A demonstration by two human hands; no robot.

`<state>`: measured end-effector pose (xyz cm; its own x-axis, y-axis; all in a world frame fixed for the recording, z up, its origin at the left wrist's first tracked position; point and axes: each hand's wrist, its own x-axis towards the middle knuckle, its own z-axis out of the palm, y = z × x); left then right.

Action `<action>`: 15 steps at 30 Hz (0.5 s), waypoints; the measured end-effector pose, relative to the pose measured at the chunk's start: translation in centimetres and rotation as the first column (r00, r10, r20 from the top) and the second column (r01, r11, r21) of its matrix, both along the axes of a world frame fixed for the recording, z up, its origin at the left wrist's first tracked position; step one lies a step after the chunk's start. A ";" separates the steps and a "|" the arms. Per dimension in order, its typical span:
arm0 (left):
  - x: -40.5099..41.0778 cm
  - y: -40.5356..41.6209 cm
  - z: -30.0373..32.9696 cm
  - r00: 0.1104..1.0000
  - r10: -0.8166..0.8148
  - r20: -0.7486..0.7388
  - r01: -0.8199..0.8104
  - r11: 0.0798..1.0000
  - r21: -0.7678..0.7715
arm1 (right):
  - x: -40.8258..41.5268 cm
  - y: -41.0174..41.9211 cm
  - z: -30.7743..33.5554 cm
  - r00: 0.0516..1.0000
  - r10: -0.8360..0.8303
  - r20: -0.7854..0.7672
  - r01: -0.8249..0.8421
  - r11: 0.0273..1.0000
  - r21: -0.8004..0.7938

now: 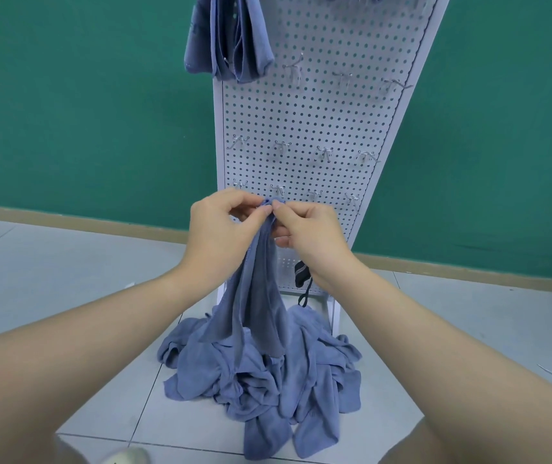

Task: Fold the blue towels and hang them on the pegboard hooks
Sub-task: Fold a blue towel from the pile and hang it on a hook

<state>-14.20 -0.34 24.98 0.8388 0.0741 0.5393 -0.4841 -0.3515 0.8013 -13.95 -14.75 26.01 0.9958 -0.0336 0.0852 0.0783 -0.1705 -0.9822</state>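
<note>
So in the head view, both hands meet right in the middle of the frame. The left hand (pixel 221 226) and the right hand (pixel 304 229) each pinch the top edge of one blue towel (pixel 257 296) between thumb and curled fingers, fingertips almost touching each other. That towel hangs straight down from the pinch, bunched narrow at the top and widening toward the bottom, where it runs into the pile of blue towels (pixel 261 373) heaped on the tiled floor (pixel 67 279), lower middle of the frame.

Behind the hands stands the white pegboard (pixel 301 128), running from the center up to the top right. It carries rows of small metal hooks (pixel 324 152), and the ones in the middle and lower rows are bare. At the top center, a folded towel (pixel 231 41) hangs on the board; another bit of blue cloth peeks in at the very top edge, too cut off to tell much. A dark strap thing (pixel 302 279) dangles near the board's foot. Green wall (pixel 83 112) fills the left side.
</note>
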 end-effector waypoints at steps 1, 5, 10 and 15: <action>0.0 0.0 0.1 1.000 -0.007 -0.002 0.007 1.000 -0.006 | -0.1 0.0 0.1 1.000 0.006 -0.002 -0.006 1.000 0.018; -0.2 -0.1 0.1 0.999 -0.002 0.034 0.002 1.000 -0.004 | -0.4 0.1 0.6 0.999 0.050 -0.003 -0.050 0.998 0.034; -0.1 -0.2 -0.3 0.999 0.008 0.038 -0.006 0.999 -0.041 | -0.5 -0.1 0.6 0.996 0.094 -0.007 -0.094 0.995 0.018; -0.3 -0.3 -0.1 0.997 -0.040 0.058 0.041 0.999 -0.015 | -0.7 -0.3 0.7 0.991 0.129 0.027 -0.129 0.992 0.011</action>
